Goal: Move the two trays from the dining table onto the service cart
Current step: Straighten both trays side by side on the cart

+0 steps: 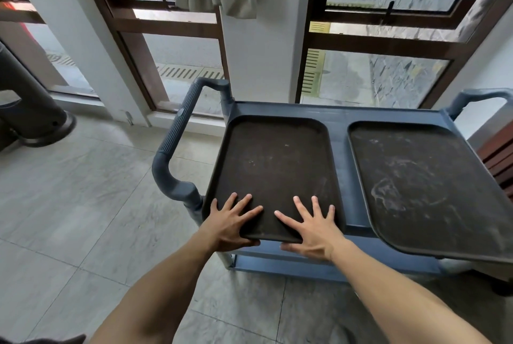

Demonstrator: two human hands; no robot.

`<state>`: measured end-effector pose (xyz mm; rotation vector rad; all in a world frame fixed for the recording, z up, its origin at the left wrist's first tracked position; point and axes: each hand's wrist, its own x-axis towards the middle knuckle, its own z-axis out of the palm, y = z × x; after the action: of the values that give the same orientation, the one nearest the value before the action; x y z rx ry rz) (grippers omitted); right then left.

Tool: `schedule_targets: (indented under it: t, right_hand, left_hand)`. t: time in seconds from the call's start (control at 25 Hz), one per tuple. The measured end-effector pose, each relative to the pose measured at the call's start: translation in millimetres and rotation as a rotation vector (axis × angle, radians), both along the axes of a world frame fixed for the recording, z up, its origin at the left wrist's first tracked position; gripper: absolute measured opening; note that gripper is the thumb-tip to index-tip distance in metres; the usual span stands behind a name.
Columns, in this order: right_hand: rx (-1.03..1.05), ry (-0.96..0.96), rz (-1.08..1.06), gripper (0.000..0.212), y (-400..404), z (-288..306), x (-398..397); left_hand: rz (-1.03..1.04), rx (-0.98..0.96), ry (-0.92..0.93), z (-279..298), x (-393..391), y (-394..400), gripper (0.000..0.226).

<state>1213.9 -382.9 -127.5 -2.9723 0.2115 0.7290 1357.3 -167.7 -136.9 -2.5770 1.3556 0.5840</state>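
Note:
Two dark brown trays lie side by side on the top shelf of a blue-grey service cart (337,119). The left tray (277,166) has its near edge past the cart's front. My left hand (231,223) and my right hand (311,228) both rest on that near edge, fingers spread flat on top and thumbs tucked under the rim. The right tray (424,185) is scuffed with pale marks and juts out over the cart's front right corner; no hand touches it. The dining table is out of view.
The cart's ribbed left handle (177,138) sticks out toward the tiled floor (83,205). Another handle (477,96) is at the far right. Windows with brown frames stand behind the cart. A dark round-based stand (36,119) sits at the left, wooden furniture (499,160) at the right.

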Motion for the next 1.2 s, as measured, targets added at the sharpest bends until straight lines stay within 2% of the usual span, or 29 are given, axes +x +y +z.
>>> schedule_targets:
  t: [0.36,0.56,0.72,0.96,1.2]
  right_hand:
    - [0.003,-0.004,0.021,0.088,-28,4,34]
    - [-0.011,-0.016,0.025,0.082,-40,-1,56]
    - [-0.002,-0.014,0.020,0.081,-49,-6,67]
    - [-0.003,-0.030,-0.006,0.081,-48,-23,70]
    - [0.093,0.023,-0.080,0.082,-47,-22,72]
  left_hand:
    - [0.000,-0.047,-0.006,0,31,-25,0.108]
    - [0.003,-0.028,-0.004,-2,55,-35,0.096]
    - [0.014,-0.026,0.012,-5,63,-44,0.103]
    - [0.027,-0.002,0.023,-20,68,-46,0.099]
    - [0.070,-0.029,0.063,-24,69,-45,0.103]
